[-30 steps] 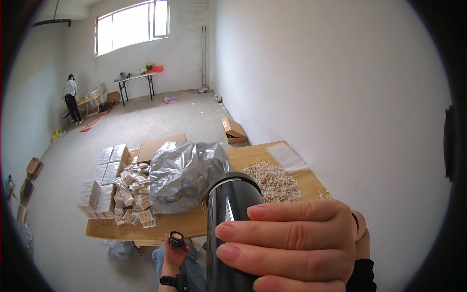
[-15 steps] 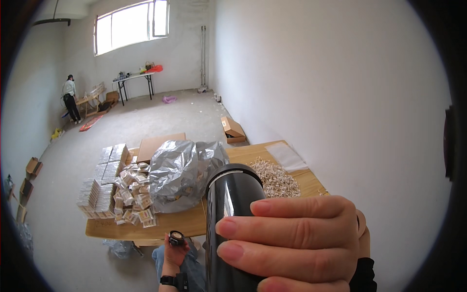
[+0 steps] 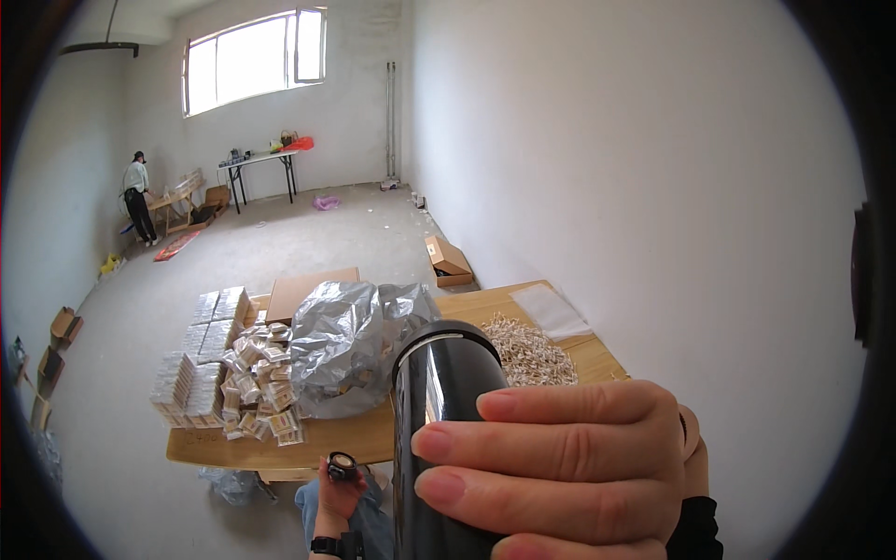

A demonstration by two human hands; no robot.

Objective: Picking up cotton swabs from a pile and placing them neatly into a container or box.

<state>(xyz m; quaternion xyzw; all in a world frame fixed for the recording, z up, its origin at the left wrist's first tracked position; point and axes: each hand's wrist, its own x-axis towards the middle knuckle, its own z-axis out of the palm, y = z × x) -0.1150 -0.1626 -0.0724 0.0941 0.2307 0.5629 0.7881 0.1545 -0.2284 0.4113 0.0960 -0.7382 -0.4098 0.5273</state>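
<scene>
My right hand point(image 3: 569, 462) is wrapped round a glossy black flask point(image 3: 446, 373), very close in front of me. The flask is tilted, its flat far end pointing over the table; its near end runs out of view at the bottom. Lower down, my left hand point(image 3: 336, 499) is closed on a small black round cap point(image 3: 343, 463) with a tan centre, held near the table's front edge above my blue-jeaned leg. On the left wrist sits a black band. Neither hand touches the goods on the table.
The wooden table point(image 3: 224, 452) bears stacked clear packs point(image 3: 173, 387), loose small packets point(image 3: 271, 401), a silvery plastic bag point(image 3: 336, 350), a cardboard box point(image 3: 303, 287) and a heap of small pale pieces point(image 3: 527, 350). A person point(image 3: 139, 196) stands at a far table.
The whole scene has shifted slightly down in view, as the head tilts up a little. Both hands keep their holds on the flask and the cap.
</scene>
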